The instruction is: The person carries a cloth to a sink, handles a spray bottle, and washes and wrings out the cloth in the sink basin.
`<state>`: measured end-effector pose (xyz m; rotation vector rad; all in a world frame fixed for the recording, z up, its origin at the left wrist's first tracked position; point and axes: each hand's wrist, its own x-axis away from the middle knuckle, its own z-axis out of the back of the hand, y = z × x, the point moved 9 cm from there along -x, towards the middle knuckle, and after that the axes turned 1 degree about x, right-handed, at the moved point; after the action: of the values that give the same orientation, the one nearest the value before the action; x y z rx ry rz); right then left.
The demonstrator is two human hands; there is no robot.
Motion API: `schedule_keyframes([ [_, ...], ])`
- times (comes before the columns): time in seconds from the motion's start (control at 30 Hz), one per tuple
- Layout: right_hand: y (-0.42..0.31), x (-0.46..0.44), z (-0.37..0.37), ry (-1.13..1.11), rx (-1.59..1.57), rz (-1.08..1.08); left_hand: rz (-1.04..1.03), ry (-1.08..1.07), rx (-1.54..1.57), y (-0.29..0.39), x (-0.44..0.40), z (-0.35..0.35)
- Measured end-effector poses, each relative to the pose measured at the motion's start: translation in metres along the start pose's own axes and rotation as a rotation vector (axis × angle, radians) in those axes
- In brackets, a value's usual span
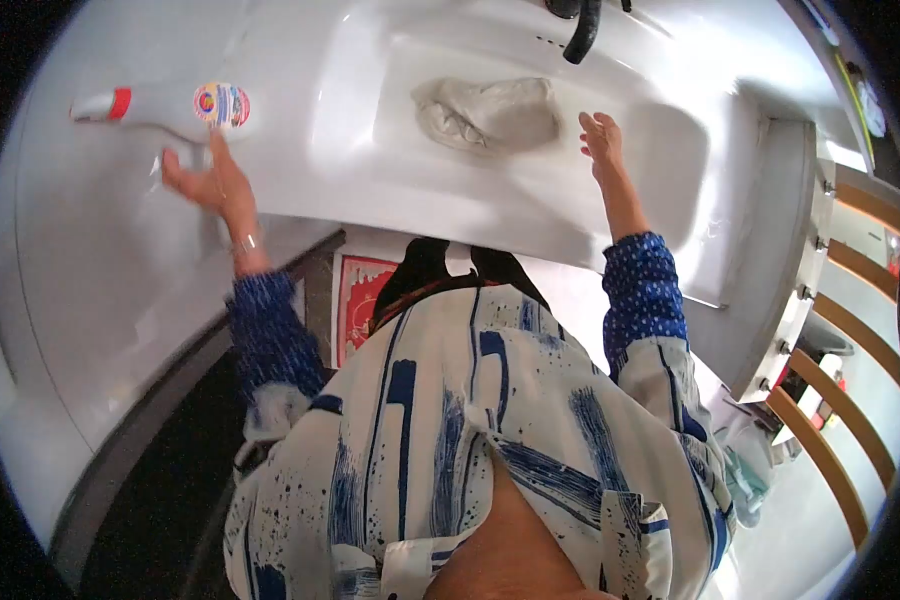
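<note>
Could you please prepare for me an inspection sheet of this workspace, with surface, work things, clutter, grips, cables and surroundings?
Surface: glossy white counter, joined by a white basin.
Work things: pale crumpled cloth inside the basin; labelled bottle on the counter.
Clutter: mixed items behind the slats, too small to identify.
Grips: left grip open, close to the bottle, contact unclear; right grip open, apart from the cloth.
Cables: nothing seen.
Surroundings: black tap; wooden slats.

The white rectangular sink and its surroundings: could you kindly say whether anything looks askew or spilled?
Perhaps the pale bottle with a red neck band, left of the sink: it appears to lie on its side rather than stand, though the angle leaves doubt. No clear spill shows.
</note>
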<state>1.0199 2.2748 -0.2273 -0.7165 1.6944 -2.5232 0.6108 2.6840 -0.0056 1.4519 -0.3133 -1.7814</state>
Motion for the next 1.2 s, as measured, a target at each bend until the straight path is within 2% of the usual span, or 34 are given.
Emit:
schedule_keyframes([
  [0.03, -0.003, -0.011, -0.006, 0.058, -0.002, -0.013, -0.079, 0.034, -0.153, 0.027, 0.012, 0.016],
  [0.1, -0.003, -0.038, -0.024, 0.297, 0.239, 0.128, -0.067, -0.138, 0.160, 0.044, 0.047, 0.000],
  [0.17, -0.015, -0.024, -0.072, 0.322, 0.296, 0.114, 0.019, -0.609, 0.215, 0.079, 0.086, -0.061],
  [0.2, -0.025, -0.015, -0.105, 0.220, 0.371, 0.171, 0.296, -0.769, 0.329, 0.068, 0.110, -0.097],
  [0.23, -0.026, -0.008, -0.129, 0.117, 0.449, 0.217, 0.519, -0.910, 0.305, 0.047, 0.139, -0.135],
  [0.27, 0.005, -0.024, -0.162, -0.107, 0.153, 0.086, 0.437, -0.966, 0.219, 0.050, 0.150, -0.159],
  [0.3, 0.016, -0.027, -0.180, -0.217, -0.002, 0.031, 0.298, -1.029, 0.045, 0.034, 0.159, -0.187],
  [0.33, 0.025, -0.029, -0.198, -0.318, -0.152, -0.040, 0.180, -0.957, -0.011, 0.030, 0.162, -0.202],
  [0.37, -0.003, -0.017, -0.184, -0.252, 0.032, 0.141, 0.179, -0.971, -0.008, 0.031, 0.165, -0.209],
  [0.4, -0.036, 0.002, -0.171, -0.189, 0.218, 0.331, 0.067, -1.054, -0.145, 0.033, 0.171, -0.217],
  [0.43, -0.055, 0.025, -0.152, -0.327, -0.264, 0.204, -0.047, -1.125, -0.289, 0.032, 0.173, -0.222],
  [0.47, -0.051, 0.015, -0.132, -0.229, -0.183, 0.121, 0.065, -1.218, -0.208, 0.012, 0.190, -0.233],
  [0.5, -0.042, 0.009, -0.118, -0.127, -0.104, 0.038, 0.055, -1.232, -0.212, 0.001, 0.194, -0.236],
  [0.53, -0.023, -0.004, -0.117, -0.023, -0.135, 0.065, 0.366, -1.337, -0.085, -0.020, 0.212, -0.238],
  [0.57, 0.011, -0.026, -0.153, -0.079, -0.101, 0.249, 0.679, -1.421, 0.044, -0.027, 0.231, -0.240],
  [0.6, -0.017, 0.000, -0.163, -0.046, 0.100, 0.293, 0.988, -1.190, 0.217, -0.001, 0.230, -0.219],
  [0.63, -0.047, 0.029, -0.172, -0.006, 0.300, 0.333, 0.971, -1.206, 0.219, -0.010, 0.243, -0.226],
  [0.73, -0.114, 0.120, -0.216, -0.105, 0.150, 0.368, 0.535, -1.327, 0.924, -0.025, 0.291, -0.256],
  [0.77, -0.133, 0.141, -0.215, -0.144, 0.154, 0.495, 1.307, -1.199, 1.400, 0.046, 0.255, -0.210],
  [0.8, -0.133, 0.134, -0.209, -0.031, 0.239, 0.526, 1.297, -1.225, 1.393, 0.075, 0.243, -0.211],
  [0.83, -0.132, 0.122, -0.203, 0.081, 0.321, 0.550, 1.379, -1.235, 1.122, 0.082, 0.247, -0.214],
  [0.9, -0.128, 0.081, -0.182, -0.019, 0.385, 0.462, 1.484, -1.197, 0.571, 0.068, 0.258, -0.204],
  [0.93, -0.110, 0.052, -0.182, -0.070, 0.571, 0.391, 1.409, -1.285, 0.577, 0.055, 0.266, -0.207],
  [0.97, -0.092, 0.031, -0.179, 0.012, 0.461, 0.284, 1.399, -1.299, 0.567, 0.055, 0.268, -0.209],
  [1.03, -0.108, 0.071, -0.193, 0.017, 0.379, 0.456, 1.453, -1.125, 0.729, 0.053, 0.267, -0.218],
  [1.07, -0.109, 0.093, -0.204, 0.003, 0.338, 0.493, 1.529, -1.047, 0.905, 0.045, 0.264, -0.222],
  [1.1, -0.130, 0.131, -0.193, 0.153, 0.295, 0.734, 1.525, -1.047, 0.908, 0.027, 0.265, -0.226],
  [1.13, -0.135, 0.125, -0.188, 0.156, 0.283, 0.732, 1.504, -1.182, 0.895, 0.021, 0.269, -0.231],
  [1.17, -0.127, 0.104, -0.184, 0.072, 0.285, 0.616, 1.483, -1.315, 0.875, 0.013, 0.277, -0.235],
  [1.2, -0.114, 0.087, -0.181, -0.018, 0.285, 0.488, 1.547, -1.025, 0.704, 0.036, 0.265, -0.212],
])
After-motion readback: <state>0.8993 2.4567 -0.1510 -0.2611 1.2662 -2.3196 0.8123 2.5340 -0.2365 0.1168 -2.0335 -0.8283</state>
